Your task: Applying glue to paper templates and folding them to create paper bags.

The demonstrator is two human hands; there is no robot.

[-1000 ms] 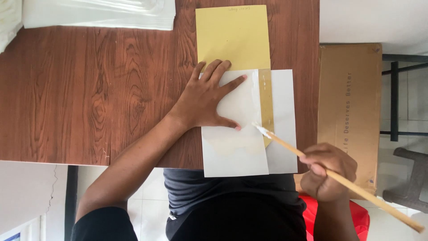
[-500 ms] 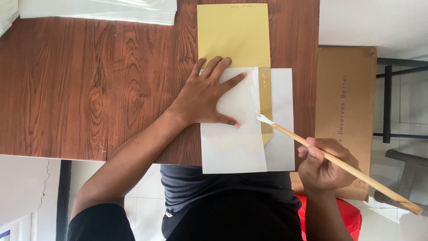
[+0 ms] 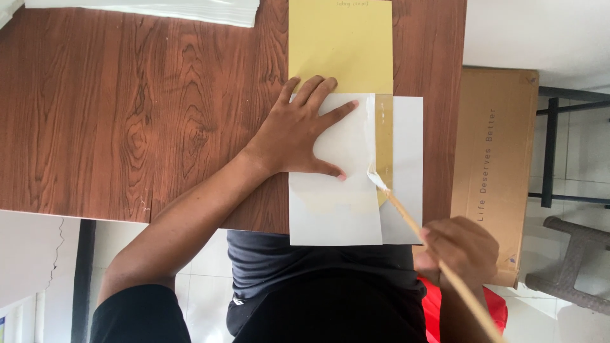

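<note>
1. Brush (image 3: 438, 257) tip has moved up the yellow strip (image 3: 384, 136) since a second ago, now touching mid-frame.
2. Right hand (image 3: 460, 249) grips its stick, closed.
3. Left hand (image 3: 298, 130) lies flat, fingers spread, pressing white paper (image 3: 333, 209) on the surface (image 3: 127, 114).

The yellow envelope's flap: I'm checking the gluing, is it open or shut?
Open: the yellow paper envelope's flap lies exposed between white sheets, brush tip on it.

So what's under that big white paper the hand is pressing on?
A yellow-brown strip shows between the white sheet and another white sheet. The rest underneath is covered. The left hand lies flat on top.
</note>
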